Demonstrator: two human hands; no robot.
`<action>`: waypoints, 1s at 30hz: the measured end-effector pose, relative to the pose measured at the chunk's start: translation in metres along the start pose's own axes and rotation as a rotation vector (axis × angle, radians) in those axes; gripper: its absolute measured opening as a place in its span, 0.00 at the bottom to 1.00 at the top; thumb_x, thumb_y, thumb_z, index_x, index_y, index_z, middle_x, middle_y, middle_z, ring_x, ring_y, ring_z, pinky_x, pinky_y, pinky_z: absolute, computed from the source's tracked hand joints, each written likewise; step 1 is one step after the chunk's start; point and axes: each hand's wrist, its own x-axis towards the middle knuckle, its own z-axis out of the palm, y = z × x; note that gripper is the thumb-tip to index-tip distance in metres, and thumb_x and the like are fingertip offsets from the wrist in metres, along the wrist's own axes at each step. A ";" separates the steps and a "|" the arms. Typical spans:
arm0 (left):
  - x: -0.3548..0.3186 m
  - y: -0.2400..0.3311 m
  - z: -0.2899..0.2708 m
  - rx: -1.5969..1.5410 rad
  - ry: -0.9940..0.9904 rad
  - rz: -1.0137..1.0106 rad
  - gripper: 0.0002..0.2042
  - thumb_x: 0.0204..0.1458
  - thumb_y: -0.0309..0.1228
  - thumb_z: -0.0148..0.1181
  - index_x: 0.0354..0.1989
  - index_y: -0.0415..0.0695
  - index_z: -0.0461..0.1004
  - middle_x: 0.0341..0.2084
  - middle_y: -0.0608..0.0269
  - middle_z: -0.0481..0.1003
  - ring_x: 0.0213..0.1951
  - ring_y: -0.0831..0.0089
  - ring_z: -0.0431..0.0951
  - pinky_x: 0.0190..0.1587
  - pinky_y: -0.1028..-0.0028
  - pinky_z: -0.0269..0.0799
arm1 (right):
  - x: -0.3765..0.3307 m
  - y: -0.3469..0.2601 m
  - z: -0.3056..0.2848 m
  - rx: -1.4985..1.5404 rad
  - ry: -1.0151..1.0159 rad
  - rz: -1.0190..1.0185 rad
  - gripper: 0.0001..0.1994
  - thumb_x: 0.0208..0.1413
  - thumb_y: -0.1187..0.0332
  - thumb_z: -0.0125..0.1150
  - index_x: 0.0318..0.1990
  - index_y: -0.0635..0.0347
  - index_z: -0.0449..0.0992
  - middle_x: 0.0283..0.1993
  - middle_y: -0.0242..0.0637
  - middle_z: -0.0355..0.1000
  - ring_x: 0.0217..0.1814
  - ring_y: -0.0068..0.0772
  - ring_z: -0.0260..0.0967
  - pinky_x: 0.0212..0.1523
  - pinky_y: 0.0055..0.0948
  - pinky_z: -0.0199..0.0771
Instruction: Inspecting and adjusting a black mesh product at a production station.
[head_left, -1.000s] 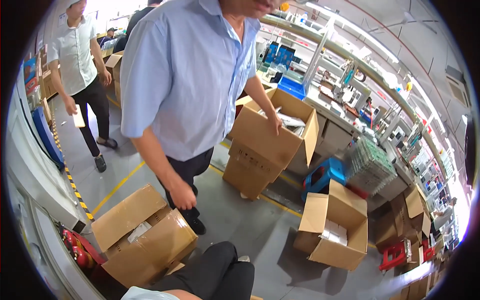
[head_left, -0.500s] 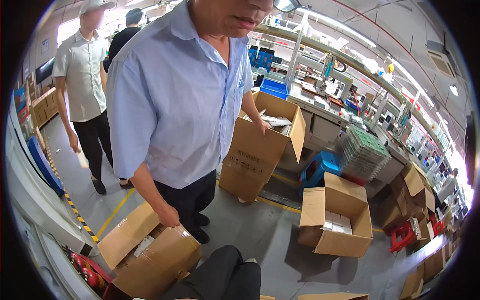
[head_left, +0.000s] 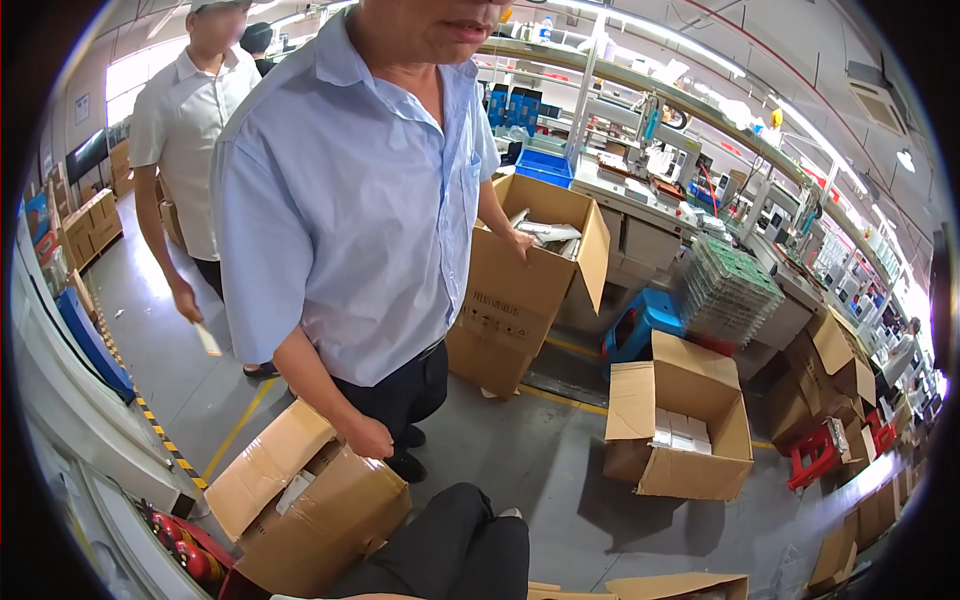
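Neither of my hands shows; only my dark-trousered leg (head_left: 455, 545) enters from the lower edge. Beside it, at the lower left, stands a brown cardboard box (head_left: 330, 525) with a raised flap and pale items partly hidden inside. A co-worker in a light blue shirt (head_left: 350, 210) stands in front of me. One hand of that co-worker (head_left: 368, 437) is closed just above the box's edge. The other co-worker hand (head_left: 515, 245) rests at the rim of a tall carton (head_left: 510, 310) filled with white and grey pieces.
An open carton (head_left: 695, 470) with small white boxes stands at the right. Behind it are a blue stool (head_left: 645, 325), stacked clear trays (head_left: 730, 295) and a workbench (head_left: 640, 205). Another person (head_left: 200, 130) stands at the left. Red fire extinguishers (head_left: 200, 562) stand at the lower left.
The person at the left has come closer, holding a pale flat item. The blue-shirted co-worker's nearer hand has shifted slightly right. My view has turned a little.
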 end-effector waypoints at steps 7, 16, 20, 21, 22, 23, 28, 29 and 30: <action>-0.003 0.007 0.004 -0.022 0.011 -0.031 0.13 0.55 0.37 0.58 0.47 0.48 0.75 0.29 0.61 0.78 0.24 0.76 0.76 0.18 0.79 0.68 | -0.021 0.010 0.004 -0.034 -0.083 0.080 0.13 0.63 0.65 0.43 0.45 0.62 0.71 0.39 0.54 0.71 0.43 0.48 0.70 0.41 0.39 0.71; -0.007 0.013 0.009 -0.073 0.013 -0.051 0.11 0.55 0.35 0.58 0.46 0.48 0.76 0.25 0.64 0.76 0.20 0.78 0.73 0.16 0.80 0.65 | -0.044 0.026 0.008 -0.082 -0.201 0.166 0.13 0.63 0.65 0.43 0.45 0.61 0.72 0.38 0.55 0.71 0.42 0.48 0.70 0.40 0.39 0.71; -0.009 0.012 0.011 -0.064 -0.001 -0.041 0.12 0.55 0.35 0.58 0.47 0.49 0.75 0.26 0.63 0.77 0.22 0.79 0.74 0.17 0.80 0.65 | -0.052 0.034 0.009 -0.104 -0.251 0.191 0.12 0.63 0.65 0.43 0.45 0.61 0.72 0.38 0.55 0.71 0.42 0.48 0.70 0.40 0.39 0.71; -0.009 0.010 0.011 -0.059 -0.004 -0.035 0.12 0.56 0.36 0.58 0.47 0.49 0.75 0.28 0.63 0.77 0.23 0.79 0.75 0.17 0.81 0.65 | -0.054 0.036 0.010 -0.109 -0.262 0.198 0.12 0.63 0.65 0.43 0.44 0.61 0.72 0.38 0.55 0.71 0.42 0.48 0.70 0.40 0.39 0.71; -0.011 0.011 0.011 -0.061 -0.004 -0.034 0.12 0.56 0.36 0.58 0.47 0.49 0.75 0.28 0.63 0.77 0.23 0.79 0.75 0.17 0.81 0.65 | -0.054 0.038 0.010 -0.116 -0.274 0.204 0.12 0.63 0.65 0.43 0.44 0.61 0.72 0.38 0.55 0.71 0.42 0.48 0.70 0.40 0.39 0.71; -0.014 0.011 0.010 -0.040 -0.053 -0.046 0.14 0.56 0.37 0.58 0.49 0.47 0.74 0.32 0.61 0.77 0.27 0.76 0.76 0.22 0.79 0.69 | -0.054 0.040 0.010 -0.123 -0.286 0.209 0.12 0.63 0.65 0.44 0.44 0.61 0.72 0.38 0.55 0.71 0.42 0.48 0.70 0.40 0.39 0.71; -0.062 0.041 0.002 0.669 -0.340 0.271 0.23 0.56 0.42 0.59 0.54 0.39 0.70 0.44 0.56 0.76 0.43 0.68 0.76 0.47 0.72 0.72 | -0.054 0.056 0.010 -0.158 -0.348 0.241 0.12 0.63 0.65 0.44 0.44 0.61 0.72 0.38 0.55 0.71 0.42 0.48 0.70 0.40 0.39 0.71; -0.106 0.101 0.005 0.615 -0.387 0.097 0.26 0.55 0.44 0.60 0.55 0.38 0.69 0.45 0.56 0.75 0.46 0.67 0.75 0.52 0.71 0.69 | -0.056 0.058 0.013 -0.154 -0.359 0.253 0.12 0.63 0.65 0.44 0.44 0.61 0.72 0.37 0.55 0.71 0.42 0.48 0.70 0.40 0.39 0.71; -0.131 0.116 -0.005 0.594 -0.315 0.167 0.20 0.56 0.40 0.59 0.51 0.39 0.72 0.41 0.56 0.77 0.43 0.69 0.76 0.49 0.71 0.70 | -0.051 0.062 0.012 -0.171 -0.385 0.228 0.12 0.63 0.65 0.44 0.44 0.61 0.72 0.37 0.55 0.72 0.42 0.48 0.70 0.40 0.39 0.71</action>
